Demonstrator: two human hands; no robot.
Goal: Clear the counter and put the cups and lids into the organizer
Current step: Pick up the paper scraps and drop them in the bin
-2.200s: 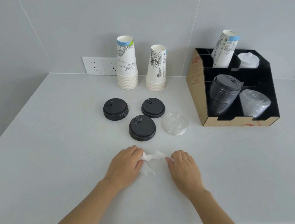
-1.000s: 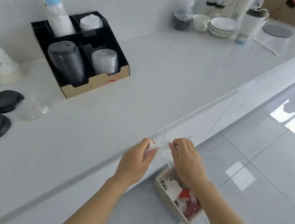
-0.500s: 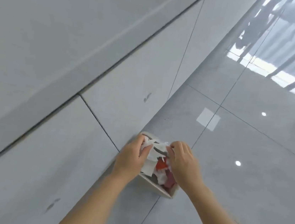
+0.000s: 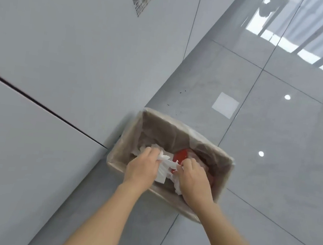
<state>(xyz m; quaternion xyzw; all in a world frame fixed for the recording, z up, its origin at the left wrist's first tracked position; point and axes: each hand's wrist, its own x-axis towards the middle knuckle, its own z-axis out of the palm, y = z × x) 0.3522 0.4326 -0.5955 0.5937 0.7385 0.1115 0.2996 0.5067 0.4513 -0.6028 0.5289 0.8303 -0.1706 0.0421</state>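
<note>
Floor tiles (image 4: 272, 176): glossy, reflective. Cabinet panels (image 4: 53, 48): smooth, matt. Bin (image 4: 224, 183): lined with thin translucent plastic. Tissue (image 4: 166, 163): crumpled white paper

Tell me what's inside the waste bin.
The waste bin, lined with a clear bag, holds crumpled white paper and something red. The left hand and right hand, gripping a white tissue, cover the rest; its bottom is hidden.

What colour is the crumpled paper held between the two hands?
White; the crumpled paper shows in the head view, over the bin.
</note>
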